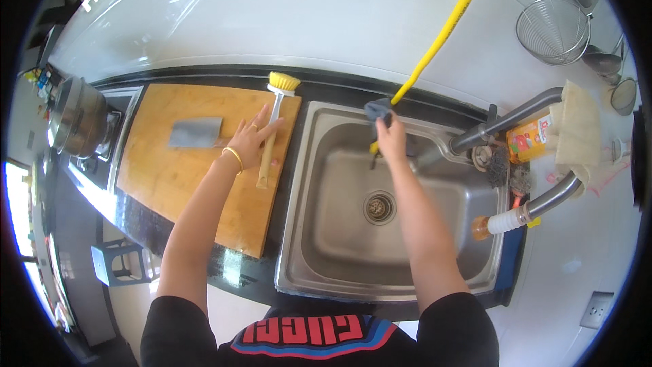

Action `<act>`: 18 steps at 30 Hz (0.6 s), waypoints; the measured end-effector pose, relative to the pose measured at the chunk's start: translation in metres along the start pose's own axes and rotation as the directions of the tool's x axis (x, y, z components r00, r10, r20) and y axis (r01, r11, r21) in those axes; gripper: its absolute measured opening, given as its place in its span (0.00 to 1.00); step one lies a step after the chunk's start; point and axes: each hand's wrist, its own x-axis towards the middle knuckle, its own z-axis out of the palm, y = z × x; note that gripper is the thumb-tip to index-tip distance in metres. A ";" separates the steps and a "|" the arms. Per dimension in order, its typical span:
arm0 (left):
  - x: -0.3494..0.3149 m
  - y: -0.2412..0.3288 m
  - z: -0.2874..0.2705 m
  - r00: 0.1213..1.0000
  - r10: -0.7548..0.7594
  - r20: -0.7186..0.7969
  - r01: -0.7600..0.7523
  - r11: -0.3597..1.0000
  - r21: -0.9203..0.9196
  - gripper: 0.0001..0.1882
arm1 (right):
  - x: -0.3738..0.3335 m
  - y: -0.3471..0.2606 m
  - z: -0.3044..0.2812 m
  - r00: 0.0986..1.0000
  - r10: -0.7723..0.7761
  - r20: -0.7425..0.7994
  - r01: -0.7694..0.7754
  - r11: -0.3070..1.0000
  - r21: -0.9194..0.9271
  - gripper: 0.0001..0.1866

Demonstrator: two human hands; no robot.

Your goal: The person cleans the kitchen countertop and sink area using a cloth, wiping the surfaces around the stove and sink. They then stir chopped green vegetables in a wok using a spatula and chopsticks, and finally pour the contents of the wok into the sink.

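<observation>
Over the wooden cutting board (197,197), my left hand (248,147) has its fingers spread. Its thumb side crosses the handle of a dish brush (284,82) with yellow bristles; whether it presses on the handle is unclear. A cleaver (195,132) lies flat on the board, the end of its handle hidden under that hand. Above the back left of the sink (299,231), my right hand (392,137) is closed on a dark grey cloth (377,109). The cloth meets the yellow hose (445,30), and a short yellow piece shows below it.
A metal pot (77,117) stands on the stove at the left. Right of the sink are a grey faucet pipe (506,120), an orange packet (529,137), a beige cloth (577,122) and scouring pads. A wire strainer (553,30) hangs on the wall. A blue stool (117,261) stands below the counter.
</observation>
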 end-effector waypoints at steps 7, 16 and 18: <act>-0.017 -0.035 0.024 0.968 -0.084 -0.235 0.063 0.994 -0.094 0.29 | -0.041 -0.050 0.124 0.905 -0.361 0.227 0.418 0.854 -0.309 0.20; -0.018 -0.057 0.027 0.951 0.010 -0.309 0.015 0.997 0.078 0.16 | -0.087 -0.069 0.117 0.835 -0.369 0.408 0.496 0.826 -0.268 0.21; -0.003 -0.084 0.035 0.962 -0.021 -0.274 0.042 0.997 0.072 0.15 | -0.115 -0.079 0.110 0.835 -0.350 0.425 0.481 0.840 -0.253 0.21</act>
